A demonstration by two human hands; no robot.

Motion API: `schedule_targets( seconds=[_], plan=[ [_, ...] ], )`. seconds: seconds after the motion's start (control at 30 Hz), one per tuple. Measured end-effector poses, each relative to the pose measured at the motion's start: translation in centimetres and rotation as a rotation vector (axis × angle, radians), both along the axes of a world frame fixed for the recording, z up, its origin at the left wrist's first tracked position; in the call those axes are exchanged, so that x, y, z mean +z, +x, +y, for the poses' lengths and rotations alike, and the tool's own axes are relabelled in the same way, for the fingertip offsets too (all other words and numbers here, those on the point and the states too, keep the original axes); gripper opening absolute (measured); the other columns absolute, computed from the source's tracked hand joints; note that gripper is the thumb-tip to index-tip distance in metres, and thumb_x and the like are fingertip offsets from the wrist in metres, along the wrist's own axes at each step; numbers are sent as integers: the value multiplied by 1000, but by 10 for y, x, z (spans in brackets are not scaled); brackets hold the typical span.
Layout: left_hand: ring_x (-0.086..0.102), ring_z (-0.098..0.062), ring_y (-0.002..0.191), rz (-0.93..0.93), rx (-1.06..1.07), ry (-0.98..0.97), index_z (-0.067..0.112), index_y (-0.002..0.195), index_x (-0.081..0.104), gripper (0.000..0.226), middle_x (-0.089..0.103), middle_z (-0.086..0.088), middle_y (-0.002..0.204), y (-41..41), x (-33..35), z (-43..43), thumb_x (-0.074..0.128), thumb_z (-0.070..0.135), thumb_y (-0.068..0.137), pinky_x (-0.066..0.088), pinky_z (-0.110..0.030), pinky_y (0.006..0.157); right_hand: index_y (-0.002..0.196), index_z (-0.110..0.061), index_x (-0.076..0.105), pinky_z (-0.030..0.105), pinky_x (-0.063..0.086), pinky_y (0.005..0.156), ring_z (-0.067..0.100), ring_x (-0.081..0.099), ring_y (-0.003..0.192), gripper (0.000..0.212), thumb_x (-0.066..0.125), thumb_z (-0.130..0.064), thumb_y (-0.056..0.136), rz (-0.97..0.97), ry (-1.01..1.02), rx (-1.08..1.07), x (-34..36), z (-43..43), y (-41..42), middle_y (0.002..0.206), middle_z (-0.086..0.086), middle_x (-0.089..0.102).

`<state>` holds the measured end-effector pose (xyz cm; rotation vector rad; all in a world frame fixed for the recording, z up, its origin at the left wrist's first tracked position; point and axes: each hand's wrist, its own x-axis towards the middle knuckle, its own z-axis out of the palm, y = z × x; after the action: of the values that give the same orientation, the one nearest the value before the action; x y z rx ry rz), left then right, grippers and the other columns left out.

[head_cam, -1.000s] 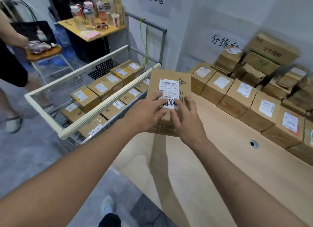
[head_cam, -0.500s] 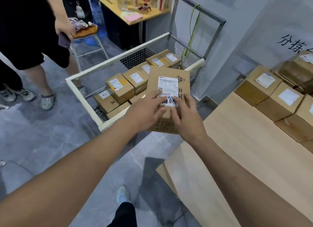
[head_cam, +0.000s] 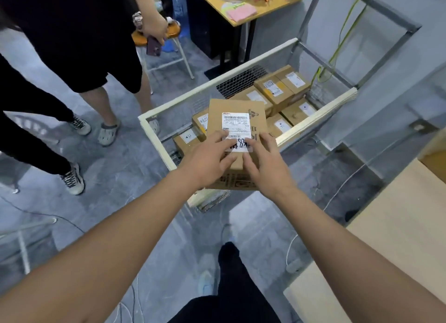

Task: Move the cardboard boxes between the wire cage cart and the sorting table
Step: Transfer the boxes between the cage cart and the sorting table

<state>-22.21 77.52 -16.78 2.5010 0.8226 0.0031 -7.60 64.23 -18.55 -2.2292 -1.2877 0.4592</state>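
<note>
the brown cardboard box with a white shipping label (head_cam: 237,110) is held up over the near corner of the cream-framed wire cage cart (head_cam: 155,141). the left hand (head_cam: 207,159) and right hand (head_cam: 268,168) grip its near end, fingers spread on top. more labelled brown boxes (head_cam: 272,88) lie inside the cart, and the pale wooden sorting table (head_cam: 386,238) stands to the cart's right.

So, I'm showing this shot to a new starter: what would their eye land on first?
Probably the cardboard box at centre, white label up, held by the left hand and right hand over the near corner of the wire cage cart. Next, the labelled boxes lying inside it, then the two bystanders in black at upper left.
</note>
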Motion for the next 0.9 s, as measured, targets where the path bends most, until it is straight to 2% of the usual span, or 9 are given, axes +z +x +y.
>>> schedule_targets(
  seconds=[0.17,0.27,0.4,0.57,0.67,0.73,0.8,0.87,0.9],
  plan=[
    [32,-18,152,46,102,-52,35,157,40,58,18,8,171,11,-39,67,50,53,104,40,-42,114,149,-30,47,47,47,106,28,41,143,45,49,-44,106,31,-15,167,-47,78,32,167,3,22],
    [32,-17,151,112,147,-113,34,159,38,60,16,4,172,26,-62,106,50,54,103,36,-37,114,150,-29,46,49,51,101,27,51,134,47,47,-46,107,88,-60,245,-75,126,50,165,1,21],
    [28,-23,154,187,223,-193,33,160,37,64,16,0,172,38,-93,153,50,58,102,32,-40,119,150,-29,46,53,51,100,29,49,135,47,46,-46,106,149,-129,365,-109,183,70,164,1,23],
    [24,-15,155,243,389,-345,43,158,34,64,10,13,172,39,-135,190,52,60,100,25,-39,125,151,-32,47,54,48,105,30,46,141,48,47,-49,106,223,-216,458,-148,240,86,168,-5,19],
    [22,-18,156,239,397,-366,37,160,33,64,11,7,173,38,-171,207,53,55,102,27,-41,124,152,-32,46,50,45,110,27,42,144,47,50,-44,107,248,-251,506,-181,268,90,169,-4,18],
    [18,-20,157,251,414,-384,32,161,33,65,12,3,173,39,-197,218,54,53,102,26,-43,125,150,-30,46,46,46,110,27,49,139,46,55,-37,106,267,-263,543,-209,284,90,169,0,19],
    [26,-24,154,241,447,-420,32,160,35,65,13,3,172,39,-226,227,57,51,101,31,-49,123,150,-27,48,41,47,109,28,56,132,46,57,-32,105,285,-277,561,-239,297,89,168,2,21],
    [43,-29,144,215,486,-463,35,159,35,65,14,8,172,38,-256,236,60,49,100,40,-52,116,152,-23,48,36,44,110,26,53,136,48,56,-33,105,284,-288,571,-268,310,89,167,4,22],
    [45,-28,143,204,504,-479,35,159,35,65,14,9,171,37,-272,240,60,48,100,40,-52,115,152,-22,47,37,44,111,26,50,138,49,56,-34,105,280,-290,575,-282,317,88,167,5,23]
  ],
)
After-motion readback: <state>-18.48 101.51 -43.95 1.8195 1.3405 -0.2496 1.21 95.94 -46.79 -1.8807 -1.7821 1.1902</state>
